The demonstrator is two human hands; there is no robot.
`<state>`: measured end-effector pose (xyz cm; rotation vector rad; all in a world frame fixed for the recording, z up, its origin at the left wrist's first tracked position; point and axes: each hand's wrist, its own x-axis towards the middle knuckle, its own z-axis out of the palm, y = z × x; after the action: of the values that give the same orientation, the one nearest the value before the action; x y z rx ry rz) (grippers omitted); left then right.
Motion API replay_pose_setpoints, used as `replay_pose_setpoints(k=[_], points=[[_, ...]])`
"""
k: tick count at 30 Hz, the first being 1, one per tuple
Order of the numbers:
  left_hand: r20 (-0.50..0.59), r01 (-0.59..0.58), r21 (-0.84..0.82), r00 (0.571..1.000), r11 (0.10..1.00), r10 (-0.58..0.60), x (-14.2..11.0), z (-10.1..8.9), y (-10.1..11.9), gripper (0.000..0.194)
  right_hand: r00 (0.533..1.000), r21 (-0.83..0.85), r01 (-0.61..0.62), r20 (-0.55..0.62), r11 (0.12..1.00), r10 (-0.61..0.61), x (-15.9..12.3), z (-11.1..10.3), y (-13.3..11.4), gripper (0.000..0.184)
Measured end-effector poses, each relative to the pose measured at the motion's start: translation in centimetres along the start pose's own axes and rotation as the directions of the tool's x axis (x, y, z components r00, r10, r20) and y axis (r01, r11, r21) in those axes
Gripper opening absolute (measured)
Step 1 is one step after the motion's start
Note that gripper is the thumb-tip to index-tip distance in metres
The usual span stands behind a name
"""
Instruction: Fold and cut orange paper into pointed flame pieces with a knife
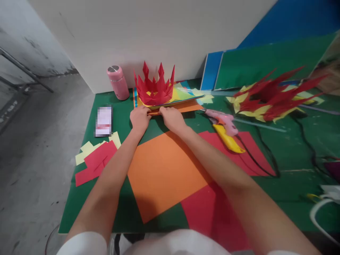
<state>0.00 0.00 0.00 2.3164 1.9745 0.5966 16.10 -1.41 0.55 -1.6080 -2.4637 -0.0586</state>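
Crown (155,95) could topple if left hand (140,120) and right hand (172,119), pinching orange paper (189,106) at its foot, jerk upward

Head view: taken from above the near side of the green, flat-topped desk (289,150), with the camera worn on the head.
Facing: directed forward and down, along the two bare forearms (113,179).
White cloth sleeves (83,243): cropped by the bottom edge, closest to the lens.
Left hand (140,119) and right hand (173,119): framed near the middle, farther off.
Pale upright panel (159,28): shown as the backdrop across the top.
Grey concrete floor (39,148): taken in along the left side.
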Motion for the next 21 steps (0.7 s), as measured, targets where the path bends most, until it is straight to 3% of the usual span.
replay_pose_setpoints(k=[8,12,14,17,21], points=[[0.044,-0.020,0.039,0.999,0.999,0.018,0.0,-0.5,0.3,0.027,0.999,-0.083,0.036,0.040,0.996,-0.033,-1.5,-3.0,-1.9,0.037],[0.147,-0.060,0.062,0.988,0.996,0.051,-0.1,-1.5,0.8,0.026,0.990,-0.161,0.052,0.140,0.986,-0.029,-2.6,-4.4,-2.4,0.038],[0.265,-0.145,0.063,0.956,0.987,0.124,-0.1,-2.3,1.0,0.041,0.981,-0.157,0.084,0.186,0.984,-0.054,-2.9,-4.5,-2.2,0.033],[0.491,-0.249,0.045,0.849,0.967,0.196,0.1,-3.8,1.4,0.075,0.970,-0.122,0.131,0.221,0.984,-0.102,-3.2,-4.3,-1.7,0.025],[0.618,-0.247,0.073,0.771,0.966,0.150,0.8,-5.4,1.8,0.082,0.973,-0.109,0.142,0.200,0.984,-0.118,-3.3,-3.8,-1.3,0.024]])
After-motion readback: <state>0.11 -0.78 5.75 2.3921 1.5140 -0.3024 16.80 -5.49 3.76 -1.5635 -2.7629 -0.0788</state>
